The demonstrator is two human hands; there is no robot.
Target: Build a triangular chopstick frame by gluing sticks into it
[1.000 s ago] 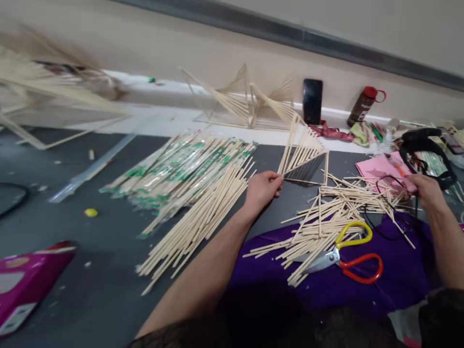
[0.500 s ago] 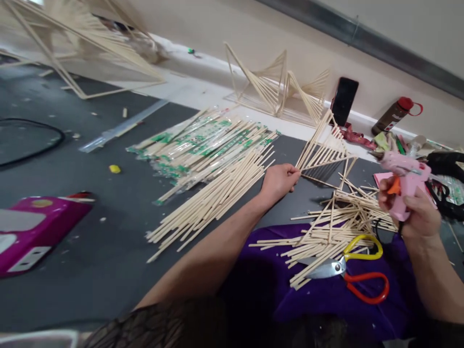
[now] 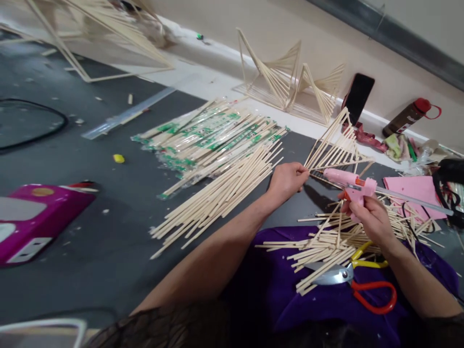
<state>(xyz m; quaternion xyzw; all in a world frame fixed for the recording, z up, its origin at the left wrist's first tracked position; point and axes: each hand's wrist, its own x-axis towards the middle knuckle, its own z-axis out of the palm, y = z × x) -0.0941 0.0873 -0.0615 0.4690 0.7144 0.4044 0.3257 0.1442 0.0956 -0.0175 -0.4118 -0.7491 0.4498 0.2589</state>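
My left hand (image 3: 289,181) pinches the near left corner of a small wooden stick frame (image 3: 335,142), which stands raised off the table. In my right hand (image 3: 371,215) is a pink hot glue gun (image 3: 350,181), with a clear glue stick (image 3: 413,198) poking out of its back. The gun's nozzle points left, close to the corner under my left fingers; whether it touches cannot be made out. Below it, loose wooden sticks (image 3: 326,251) lie in a jumble on purple cloth (image 3: 268,275), along with scissors (image 3: 340,275) that have one yellow and one red handle.
Left of my hand lie a bundle of bare sticks (image 3: 217,193) and plastic-wrapped chopsticks (image 3: 203,140). Finished-looking stick frames (image 3: 275,79) line the wall, beside a phone (image 3: 358,99) and a bottle (image 3: 408,118). A magenta device (image 3: 25,222) and a ruler (image 3: 126,113) sit farther left.
My right hand has brought the glue gun leftward, turning its nozzle to the frame's corner. The left hand keeps its pinch there. The whole view has shifted slightly.
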